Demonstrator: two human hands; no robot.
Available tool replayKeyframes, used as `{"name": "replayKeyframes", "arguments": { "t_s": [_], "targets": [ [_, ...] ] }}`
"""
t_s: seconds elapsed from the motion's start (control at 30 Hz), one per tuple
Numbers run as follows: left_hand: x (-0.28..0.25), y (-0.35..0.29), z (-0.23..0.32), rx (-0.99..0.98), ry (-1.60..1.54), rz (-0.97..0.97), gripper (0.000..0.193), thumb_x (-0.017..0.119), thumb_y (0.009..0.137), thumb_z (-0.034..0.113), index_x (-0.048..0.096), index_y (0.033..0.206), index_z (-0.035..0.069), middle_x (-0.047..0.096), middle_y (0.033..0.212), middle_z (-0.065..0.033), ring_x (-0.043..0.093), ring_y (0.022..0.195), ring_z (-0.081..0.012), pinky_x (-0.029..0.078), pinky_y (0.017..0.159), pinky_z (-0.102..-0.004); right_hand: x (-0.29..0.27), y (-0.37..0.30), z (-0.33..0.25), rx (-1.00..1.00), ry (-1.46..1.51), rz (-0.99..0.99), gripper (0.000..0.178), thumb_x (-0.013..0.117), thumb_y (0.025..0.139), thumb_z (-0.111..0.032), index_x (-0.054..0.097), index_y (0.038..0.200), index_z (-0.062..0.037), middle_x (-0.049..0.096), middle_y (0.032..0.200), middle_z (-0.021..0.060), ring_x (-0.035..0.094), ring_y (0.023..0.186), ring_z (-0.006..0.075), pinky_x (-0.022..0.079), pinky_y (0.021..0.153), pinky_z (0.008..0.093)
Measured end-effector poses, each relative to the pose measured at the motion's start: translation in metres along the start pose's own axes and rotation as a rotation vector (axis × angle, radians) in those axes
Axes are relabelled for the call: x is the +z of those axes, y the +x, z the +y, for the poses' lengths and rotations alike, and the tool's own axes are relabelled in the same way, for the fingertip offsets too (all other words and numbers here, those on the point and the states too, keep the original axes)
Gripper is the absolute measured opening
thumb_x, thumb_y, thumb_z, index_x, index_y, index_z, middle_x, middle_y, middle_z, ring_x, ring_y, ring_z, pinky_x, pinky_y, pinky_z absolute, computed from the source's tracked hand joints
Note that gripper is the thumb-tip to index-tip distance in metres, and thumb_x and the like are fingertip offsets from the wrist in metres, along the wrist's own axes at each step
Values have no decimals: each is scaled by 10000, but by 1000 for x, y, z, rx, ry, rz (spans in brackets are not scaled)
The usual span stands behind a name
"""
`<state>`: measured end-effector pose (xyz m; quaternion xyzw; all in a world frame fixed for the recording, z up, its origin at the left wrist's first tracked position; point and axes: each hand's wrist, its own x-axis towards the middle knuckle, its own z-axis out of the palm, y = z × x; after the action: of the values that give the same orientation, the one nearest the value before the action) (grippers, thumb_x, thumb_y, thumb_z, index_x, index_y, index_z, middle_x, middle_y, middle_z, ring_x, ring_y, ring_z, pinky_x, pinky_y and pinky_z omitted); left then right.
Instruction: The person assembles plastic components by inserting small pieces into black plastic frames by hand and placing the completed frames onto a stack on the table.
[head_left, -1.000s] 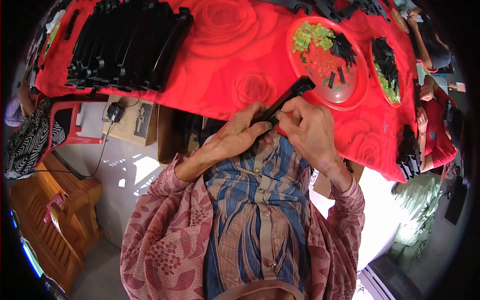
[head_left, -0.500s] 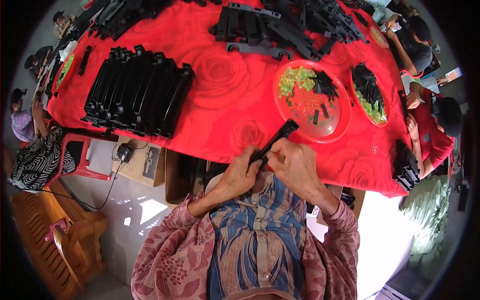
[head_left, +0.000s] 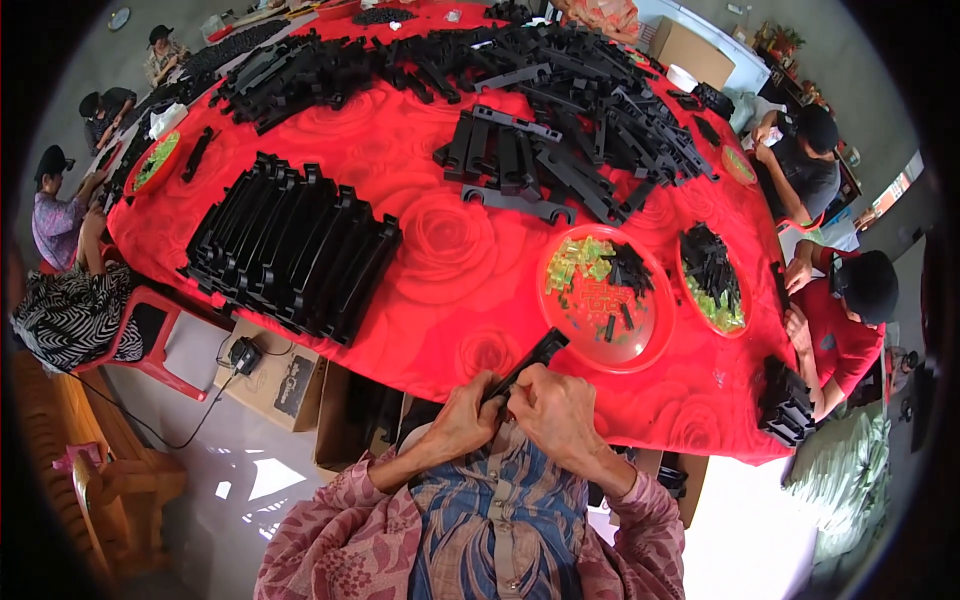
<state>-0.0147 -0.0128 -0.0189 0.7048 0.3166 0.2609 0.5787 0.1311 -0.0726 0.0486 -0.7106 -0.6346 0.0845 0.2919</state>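
In front of the red tray, my left hand clasped a black bar, my right hand curled against it, grip unclear, lined-up bars stood left of the tray, a black heap beyond, a second tray rightward.

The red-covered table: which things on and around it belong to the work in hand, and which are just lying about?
Seemingly part of the work:
black part, in the left hand, right hand against it
row of black parts
loose black heap
red tray with green pieces

Seemingly just lying about:
cardboard box
corded black device
pale green bundle
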Motion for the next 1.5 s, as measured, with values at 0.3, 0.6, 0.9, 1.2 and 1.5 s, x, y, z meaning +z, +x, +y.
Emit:
{"name": "replayKeyframes", "arguments": {
  "t_s": [0.3, 0.6, 0.9, 1.2, 1.5],
  "targets": [
    [-1, 1, 12, -63, 21, -58, 227, 474, 955, 96, 492, 1127, -50, 610, 826, -277, 633, 835, -432, 468, 711, -453, -3, 4, 4, 57, 77, -15, 116, 669, 777, -134, 597, 773, -42, 616, 610, 159, 626, 566, 353, 464, 507, 461],
    [8, 7, 3, -51, -53, 6, 210, 484, 930, 72, 535, 1089, -55, 649, 841, -236, 653, 822, -392, 481, 719, -432, -7, 7, -2, 87, 47, -1, 137, 637, 807, -164, 613, 778, -32, 613, 607, 168, 618, 567, 369, 458, 522, 483],
    [14, 12, 8, 40, -7, 65, 174, 530, 905, 15, 553, 1063, -54, 637, 808, -243, 659, 743, -367, 480, 630, -420, -7, 7, 3, 134, -46, 31, 143, 609, 797, -160, 617, 751, -24, 601, 609, 208, 618, 608, 402, 465, 548, 517],
    [22, 15, -1, 122, 19, 86, 191, 570, 888, -8, 555, 1077, -29, 640, 836, -253, 666, 765, -393, 490, 614, -417, 1, -7, 1, 246, -107, 113, 104, 637, 796, -136, 620, 784, -35, 592, 590, 178, 610, 577, 383, 460, 545, 488],
    [23, 11, -7, 186, 66, 98, 174, 576, 899, 21, 570, 1067, -24, 640, 797, -231, 664, 707, -346, 488, 597, -390, 3, -15, -1, 264, -100, 149, 115, 622, 808, -154, 617, 786, -42, 591, 582, 186, 608, 571, 394, 460, 521, 509]
  ]
}}
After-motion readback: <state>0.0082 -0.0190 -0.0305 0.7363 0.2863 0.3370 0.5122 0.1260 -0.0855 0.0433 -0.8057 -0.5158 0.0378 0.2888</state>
